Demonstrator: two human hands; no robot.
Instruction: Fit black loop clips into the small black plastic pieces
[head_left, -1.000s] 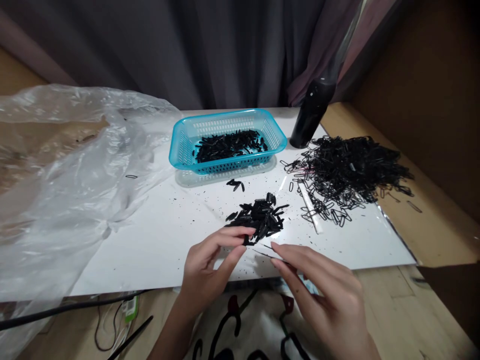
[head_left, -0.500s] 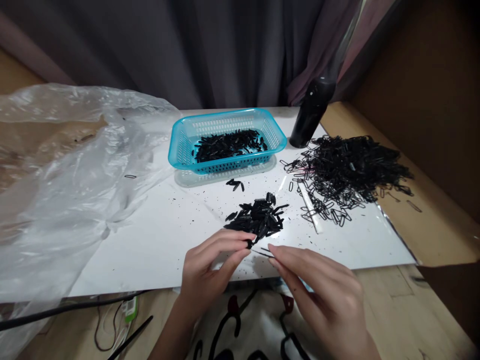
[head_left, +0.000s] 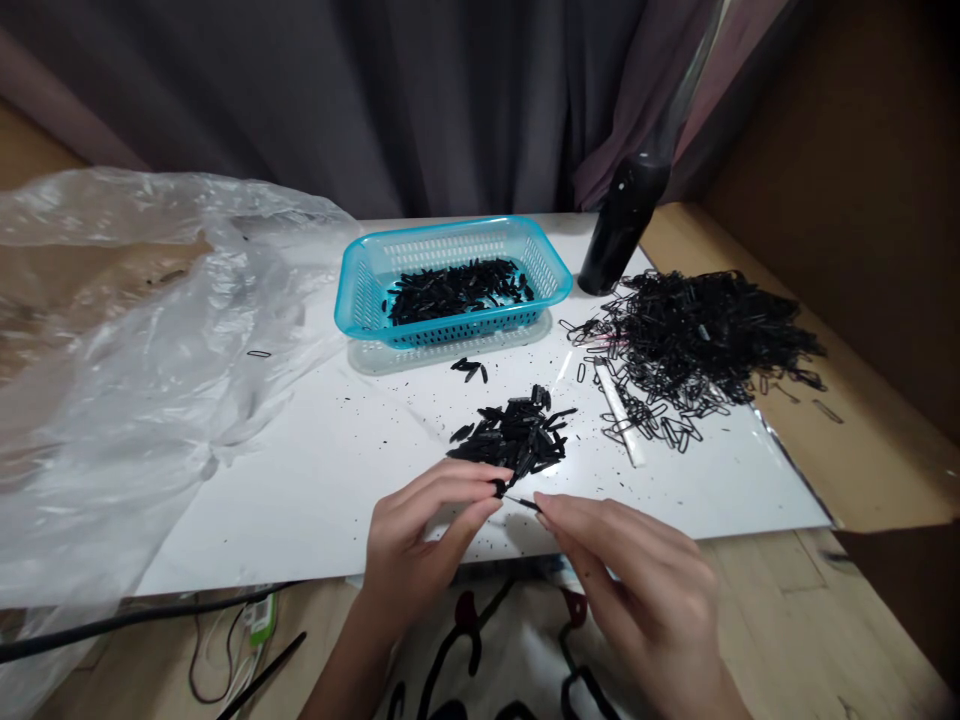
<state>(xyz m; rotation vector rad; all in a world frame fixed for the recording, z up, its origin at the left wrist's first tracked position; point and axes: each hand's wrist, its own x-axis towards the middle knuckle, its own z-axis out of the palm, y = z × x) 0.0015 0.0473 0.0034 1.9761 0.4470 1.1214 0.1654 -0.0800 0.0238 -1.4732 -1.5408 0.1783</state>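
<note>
White tabletop (head_left: 300, 500) is seen below both hands. Blue basket (head_left: 360, 290), partly filled with black strips, is placed at the back; a heap of black loops (head_left: 712, 335) is piled to its right. Right hand (head_left: 637, 570): a slender dark tool (head_left: 529, 504) is pinched between fingertips. Left hand (head_left: 420, 535): a small black piece (head_left: 499, 487) is pinched, held just before the strip pile (head_left: 521, 435). Tool tip is directed at the piece; contact cannot be told.

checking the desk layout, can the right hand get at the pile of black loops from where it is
Probably yes: nothing tall stands between the right hand and the pile of black loops, though that hand is busy pinching a thin dark tool.
</note>
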